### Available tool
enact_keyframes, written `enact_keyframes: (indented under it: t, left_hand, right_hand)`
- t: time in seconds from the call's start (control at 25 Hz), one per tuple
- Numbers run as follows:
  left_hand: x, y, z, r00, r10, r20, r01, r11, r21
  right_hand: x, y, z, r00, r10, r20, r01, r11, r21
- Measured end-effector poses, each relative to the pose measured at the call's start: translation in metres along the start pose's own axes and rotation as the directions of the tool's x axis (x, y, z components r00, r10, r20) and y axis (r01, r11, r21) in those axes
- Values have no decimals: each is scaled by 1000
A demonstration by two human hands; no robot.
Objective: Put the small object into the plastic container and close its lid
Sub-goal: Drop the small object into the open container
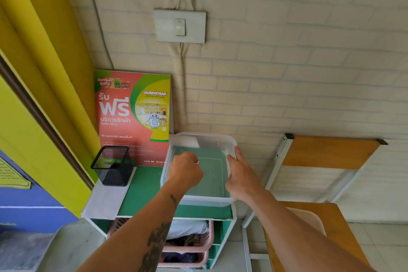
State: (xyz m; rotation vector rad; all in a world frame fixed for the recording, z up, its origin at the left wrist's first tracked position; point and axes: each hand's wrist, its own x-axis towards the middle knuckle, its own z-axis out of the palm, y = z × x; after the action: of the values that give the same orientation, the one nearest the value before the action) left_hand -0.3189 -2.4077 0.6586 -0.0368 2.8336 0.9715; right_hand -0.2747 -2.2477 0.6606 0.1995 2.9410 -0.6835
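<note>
1. Counted: one clear plastic container, one small metallic object, one black mesh pen holder, one red and green poster, one wall switch, two pink baskets on the shelves below
2. Container standing open on the green shelf top; white lid possibly lying behind its far left corner, cannot tell for certain
3. Left hand over the container's left half, fingers curled and pressed together, pinching the small object at the fingertips above the interior
4. Small object not resting on the container floor; too small to identify
5. Right hand gripping the container's right rim, thumb inside the wall, fingers outside, clamped on it
6. Wooden chair just right of the shelf
</note>
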Motion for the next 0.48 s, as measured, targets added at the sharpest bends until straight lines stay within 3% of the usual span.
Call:
enact_keyframes:
  t: [0.24,0.48]
  left_hand:
    - [-2,-1,3,995,-64,76,64,998,-3]
    - [-14,4,-11,997,-75,30,77,994,-79]
  right_hand:
    - [0,1,2,1000,-18,15,18,999,-33]
    - [2,3,1,999,-45,17,46,996,-73]
